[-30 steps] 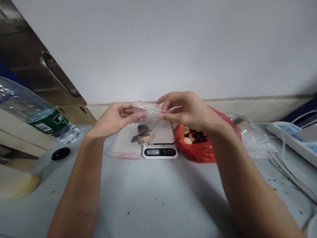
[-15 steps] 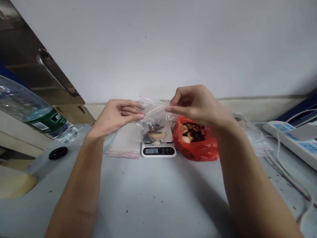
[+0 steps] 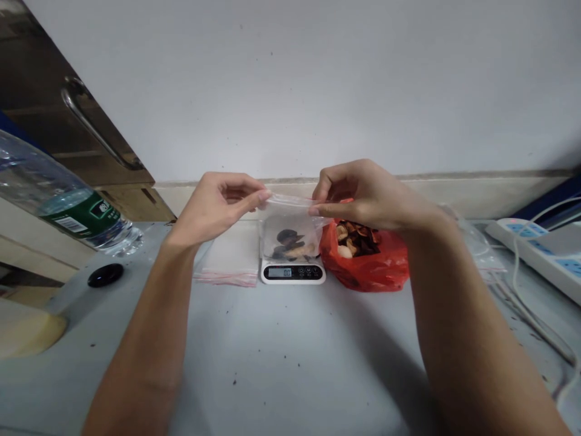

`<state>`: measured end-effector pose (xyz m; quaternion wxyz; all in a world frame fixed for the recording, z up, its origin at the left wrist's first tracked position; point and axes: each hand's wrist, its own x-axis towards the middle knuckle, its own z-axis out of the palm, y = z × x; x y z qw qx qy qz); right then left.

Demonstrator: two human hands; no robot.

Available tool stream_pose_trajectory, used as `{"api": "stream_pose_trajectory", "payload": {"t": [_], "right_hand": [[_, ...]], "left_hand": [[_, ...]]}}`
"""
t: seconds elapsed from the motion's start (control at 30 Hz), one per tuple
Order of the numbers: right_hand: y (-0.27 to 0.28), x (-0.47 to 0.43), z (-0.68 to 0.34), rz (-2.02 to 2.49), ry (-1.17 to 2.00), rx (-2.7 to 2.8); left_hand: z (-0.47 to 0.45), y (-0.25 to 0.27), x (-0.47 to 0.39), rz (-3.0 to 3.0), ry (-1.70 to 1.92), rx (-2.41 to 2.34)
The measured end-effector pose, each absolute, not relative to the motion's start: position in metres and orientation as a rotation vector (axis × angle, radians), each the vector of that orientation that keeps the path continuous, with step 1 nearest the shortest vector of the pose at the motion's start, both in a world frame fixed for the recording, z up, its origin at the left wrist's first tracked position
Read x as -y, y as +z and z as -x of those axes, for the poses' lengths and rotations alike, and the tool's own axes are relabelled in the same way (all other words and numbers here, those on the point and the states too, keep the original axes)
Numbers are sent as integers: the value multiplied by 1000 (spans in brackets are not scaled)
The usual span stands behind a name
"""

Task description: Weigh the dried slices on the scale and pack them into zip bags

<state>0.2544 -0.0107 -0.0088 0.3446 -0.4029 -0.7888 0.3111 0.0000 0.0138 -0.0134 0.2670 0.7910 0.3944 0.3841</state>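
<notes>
Between my hands a clear zip-lock bag (image 3: 293, 221) is stretched by its top edge, with dark and tan dried slices in its lower part. My left hand (image 3: 222, 203) pinches the left end of the zip strip between thumb and fingers. At the right end, my right hand (image 3: 358, 194) grips the same strip, fingers curled. Directly behind or over the white digital scale (image 3: 294, 280) hangs the bag; whether it touches the scale I cannot tell. The scale's display reads 0.0. Close by my right hand sits a red plastic bag (image 3: 367, 266) holding more dried slices (image 3: 356, 238).
A stack of flat zip-lock bags (image 3: 229, 257) lies left of the scale. Further left are a tilted water bottle (image 3: 82, 212) and a black oval object (image 3: 106, 275). At right lie a filled clear bag (image 3: 488, 263), a power strip (image 3: 535, 242) and cables (image 3: 535, 327). A wall (image 3: 290, 91) stands behind.
The bag's crumpled top has been pulled straight and flat between my hands. My left fingers have closed on its edge. The view has shifted slightly.
</notes>
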Motion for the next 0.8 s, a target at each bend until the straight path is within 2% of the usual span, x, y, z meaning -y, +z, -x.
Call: {"api": "stream_pose_trajectory", "payload": {"t": [0.5,0.7,0.8], "right_hand": [[-7,11,-258,1016,786,2095],[-10,13,-231,1023,582,2202],[-12,14,-223,1016,577,2201]], "left_hand": [[-7,-11,-9,-2306,1003,-1052],[-15,-7,-1,-2366,918,-1019],[-15,-5,2,-2397,872,-976]]}}
